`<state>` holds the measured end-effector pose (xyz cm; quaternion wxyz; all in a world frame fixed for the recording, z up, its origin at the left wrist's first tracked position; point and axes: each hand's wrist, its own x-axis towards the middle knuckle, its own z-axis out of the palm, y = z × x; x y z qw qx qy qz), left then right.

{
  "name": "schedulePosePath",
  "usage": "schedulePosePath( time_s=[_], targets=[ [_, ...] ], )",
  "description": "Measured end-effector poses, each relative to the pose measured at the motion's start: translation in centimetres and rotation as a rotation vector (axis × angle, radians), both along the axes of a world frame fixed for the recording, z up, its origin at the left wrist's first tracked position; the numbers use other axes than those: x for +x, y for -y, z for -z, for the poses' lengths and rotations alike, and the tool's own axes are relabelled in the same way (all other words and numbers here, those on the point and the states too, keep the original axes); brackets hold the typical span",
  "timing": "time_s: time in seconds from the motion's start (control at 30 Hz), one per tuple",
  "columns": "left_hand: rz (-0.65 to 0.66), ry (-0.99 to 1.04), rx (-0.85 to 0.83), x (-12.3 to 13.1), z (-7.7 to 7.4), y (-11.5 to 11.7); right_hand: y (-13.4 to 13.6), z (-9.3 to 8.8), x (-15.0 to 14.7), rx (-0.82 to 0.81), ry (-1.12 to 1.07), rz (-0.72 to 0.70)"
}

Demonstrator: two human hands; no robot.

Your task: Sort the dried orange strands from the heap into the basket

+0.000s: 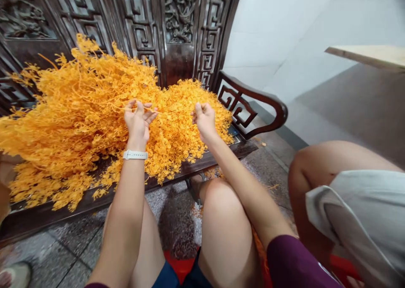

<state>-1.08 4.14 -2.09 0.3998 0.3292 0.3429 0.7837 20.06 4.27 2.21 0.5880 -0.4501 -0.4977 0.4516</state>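
Observation:
A big heap of orange plastic sprigs [72, 123] lies piled on a dark carved wooden bench [221, 153]. My left hand [137, 119], with a white watch band on the wrist, is raised over the heap with its fingers pinched on a thin orange stem [171, 110]. That stem runs across to my right hand [204, 118], which is closed in a fist around its other end. Both hands hover just above the right part of the pile. My bare knees show below.
The bench's carved back [177, 22] and curved armrest [253, 106] rise behind the pile. Another person's knee and grey shorts [348, 203] sit close on my right. A red stool [180, 267] is under me. A pale board [370, 55] juts in at the right. Speckled stone floor lies below.

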Motion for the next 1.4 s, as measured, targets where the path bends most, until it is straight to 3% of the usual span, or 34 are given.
schedulePosePath(
  time_s=[0.23,0.5,0.8,1.03,1.27,1.4],
  targets=[
    [0.001,-0.169,-0.048,-0.8,0.2,-0.2,0.2,-0.4,0.3,0.034,-0.026,-0.027],
    [0.110,-0.175,0.021,-2.6,-2.0,1.5,0.1,-0.5,0.9,0.064,-0.065,-0.024],
    [0.132,-0.282,0.049,-1.3,-3.4,2.9,-0.3,-0.2,1.0,0.058,-0.068,-0.002],
    [0.082,-0.387,0.091,-1.4,-2.8,2.2,-0.4,-0.1,1.1,0.058,-0.043,-0.008],
    [-0.132,-0.583,0.026,-1.6,-2.6,2.2,-0.3,-0.3,0.9,0.047,-0.081,-0.024],
    [0.035,-0.586,-0.079,-1.1,-2.8,2.7,-0.3,-0.4,0.9,0.035,-0.072,-0.016]
  ],
)
